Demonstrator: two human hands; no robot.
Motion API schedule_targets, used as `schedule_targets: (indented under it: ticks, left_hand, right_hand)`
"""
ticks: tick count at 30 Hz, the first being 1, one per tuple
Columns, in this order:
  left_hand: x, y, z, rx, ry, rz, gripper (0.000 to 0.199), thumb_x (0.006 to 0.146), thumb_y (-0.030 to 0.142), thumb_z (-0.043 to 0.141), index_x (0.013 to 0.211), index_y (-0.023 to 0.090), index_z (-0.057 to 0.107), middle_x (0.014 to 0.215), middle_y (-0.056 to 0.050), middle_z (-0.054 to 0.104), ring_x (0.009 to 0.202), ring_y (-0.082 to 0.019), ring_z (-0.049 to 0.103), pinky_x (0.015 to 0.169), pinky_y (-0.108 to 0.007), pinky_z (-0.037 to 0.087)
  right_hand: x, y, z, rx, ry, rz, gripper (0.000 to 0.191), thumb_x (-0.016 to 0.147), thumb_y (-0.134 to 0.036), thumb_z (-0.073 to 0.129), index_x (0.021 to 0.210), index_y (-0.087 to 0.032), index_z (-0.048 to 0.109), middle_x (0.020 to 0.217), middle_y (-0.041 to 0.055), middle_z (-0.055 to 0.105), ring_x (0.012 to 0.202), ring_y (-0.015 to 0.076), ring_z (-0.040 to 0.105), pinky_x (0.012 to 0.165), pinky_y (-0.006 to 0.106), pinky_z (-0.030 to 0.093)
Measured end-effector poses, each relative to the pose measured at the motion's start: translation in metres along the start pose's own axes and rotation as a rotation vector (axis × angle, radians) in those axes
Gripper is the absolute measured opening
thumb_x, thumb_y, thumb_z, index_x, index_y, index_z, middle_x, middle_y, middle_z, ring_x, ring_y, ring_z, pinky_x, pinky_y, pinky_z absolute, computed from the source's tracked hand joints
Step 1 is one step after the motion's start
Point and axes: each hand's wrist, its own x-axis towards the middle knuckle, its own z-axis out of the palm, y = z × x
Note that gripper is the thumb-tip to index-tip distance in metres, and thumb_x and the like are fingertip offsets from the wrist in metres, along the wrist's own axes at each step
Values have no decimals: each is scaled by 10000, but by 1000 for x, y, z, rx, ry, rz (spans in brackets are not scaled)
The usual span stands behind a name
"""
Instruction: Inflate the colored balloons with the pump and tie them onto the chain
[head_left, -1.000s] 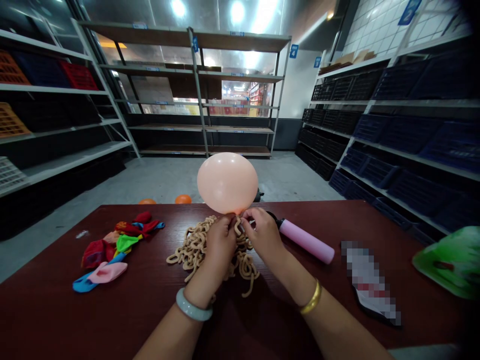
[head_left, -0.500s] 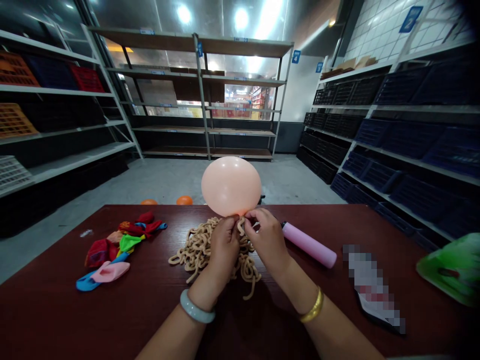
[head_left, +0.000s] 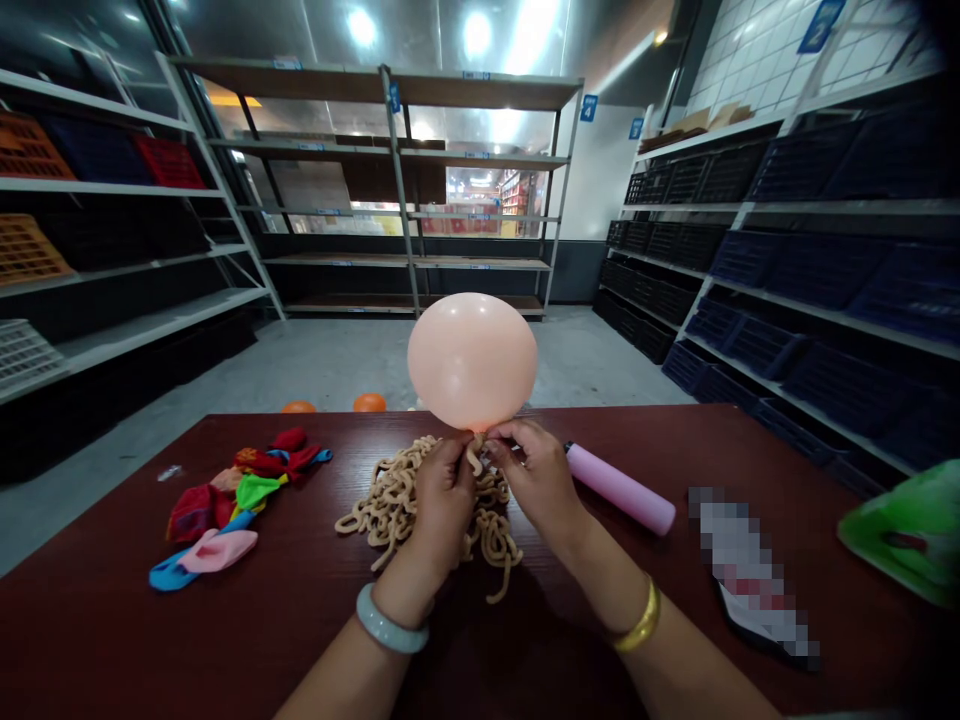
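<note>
An inflated peach balloon (head_left: 472, 360) stands above the far part of the table, its neck down between my fingertips. A thick beige cord (head_left: 475, 458) meets the neck there, a short piece hanging between my hands. My left hand (head_left: 444, 490) is closed, thumb and forefinger pinching the cord close under the balloon. From the other side, my right hand (head_left: 536, 475) pinches at the same spot, closed on the cord; whether it also grips the balloon's neck is hidden. Behind and below my left hand lies a tangled heap of the same cord (head_left: 386, 500).
Limp coloured balloons (head_left: 217, 500) lie on the left of the dark red table (head_left: 300, 650). A pink cylinder (head_left: 622, 490), a blurred-out object (head_left: 750, 580) and a green plastic bag or container (head_left: 904, 535) are on the right. Orange balloons (head_left: 369, 403) show beyond the far edge; shelves surround the room.
The balloon has tilted more upright and risen slightly, shifting a little right. My fingers have shifted slightly at its neck, and the short cord piece hangs a bit further left.
</note>
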Motion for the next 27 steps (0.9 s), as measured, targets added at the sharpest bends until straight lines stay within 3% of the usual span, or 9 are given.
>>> schedule_targets:
  ticks: [6,10,15,20,27]
  left_hand:
    - [-1,3,-2,-2,-40,-4,165,838,177,532,934,172,666,867,-56,684,791,-174,627,729,-303,492]
    - [-3,2,-1,-18,-20,-60,174,835,204,543,949,176,672,889,-62,690,827,-187,632,765,-324,493]
    - [-4,7,5,-156,0,-199,185,844,251,556,952,170,682,887,-54,696,795,-175,630,728,-293,487]
    - [-5,14,5,-193,-81,-165,192,880,288,528,891,170,679,803,-30,670,753,-160,599,720,-268,461]
    - [-4,11,2,-120,-74,-115,176,874,276,531,854,173,672,733,-19,641,690,-152,569,665,-251,442]
  right_hand:
    - [-1,6,3,187,-24,163,48,832,-223,584,858,-200,618,830,24,659,762,167,622,702,292,500]
    - [-2,0,2,46,-32,94,53,843,-224,560,832,-202,606,847,36,636,807,183,592,709,302,486]
    - [-5,-7,6,-95,75,18,96,897,-258,486,843,-198,537,838,40,587,808,186,545,737,308,434]
    - [-8,-6,10,-138,156,25,143,929,-277,432,835,-201,508,838,42,564,803,190,529,745,319,414]
    - [-6,-1,6,19,112,22,83,894,-236,512,874,-208,587,863,29,611,811,172,574,723,288,464]
